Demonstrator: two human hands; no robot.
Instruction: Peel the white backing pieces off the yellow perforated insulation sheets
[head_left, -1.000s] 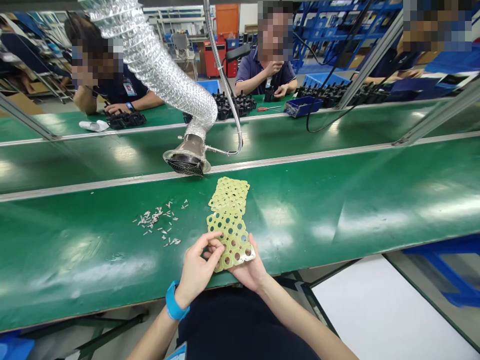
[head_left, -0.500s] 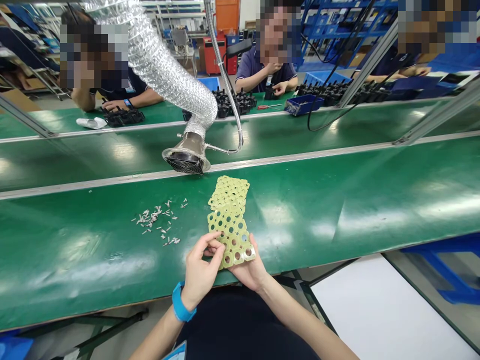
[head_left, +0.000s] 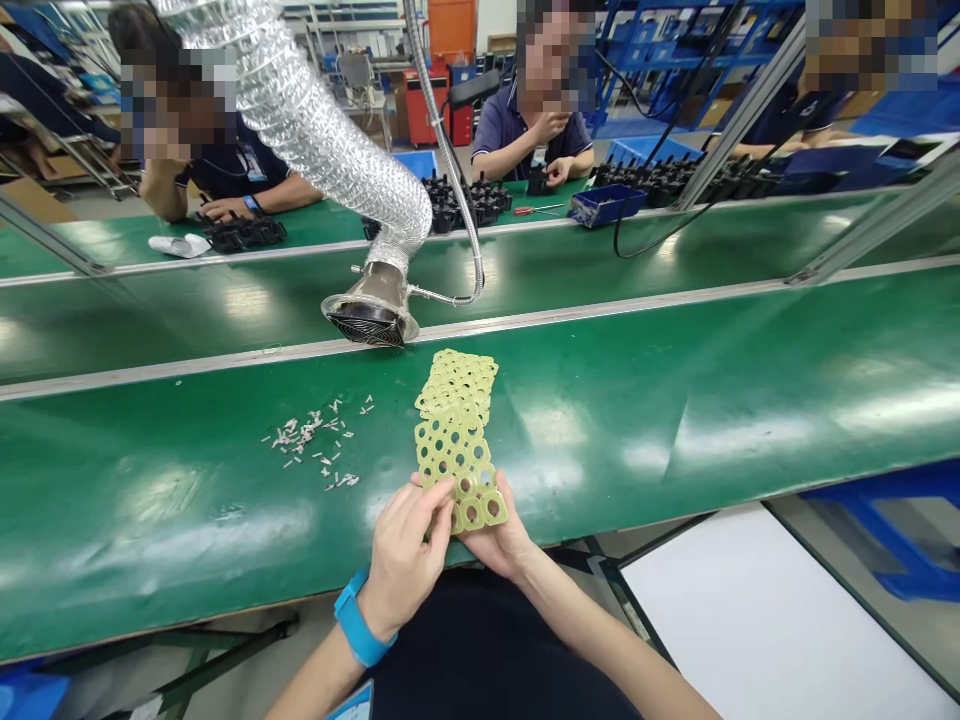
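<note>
Left hand [head_left: 401, 560] has now slid further across the perforated yellow-green sheet [head_left: 469, 470], pinching it down onto the right hand [head_left: 499, 540] cupped underneath, with matching sheets [head_left: 457, 385] just ahead on the green surface [head_left: 637, 430].

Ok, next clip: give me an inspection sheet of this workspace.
Surface: green bench belt with a metal edge rail.
Job's things: perforated yellow-green sheet, held above the belt; more such sheets lie beyond it.
Clutter: small whitish pieces scattered left of the sheets.
Hands: left hand on top of the sheet, right hand beneath it.
Cables: black cable beyond the rail.
Surroundings: extractor hood on foil duct; co-worker at the far bench.
</note>
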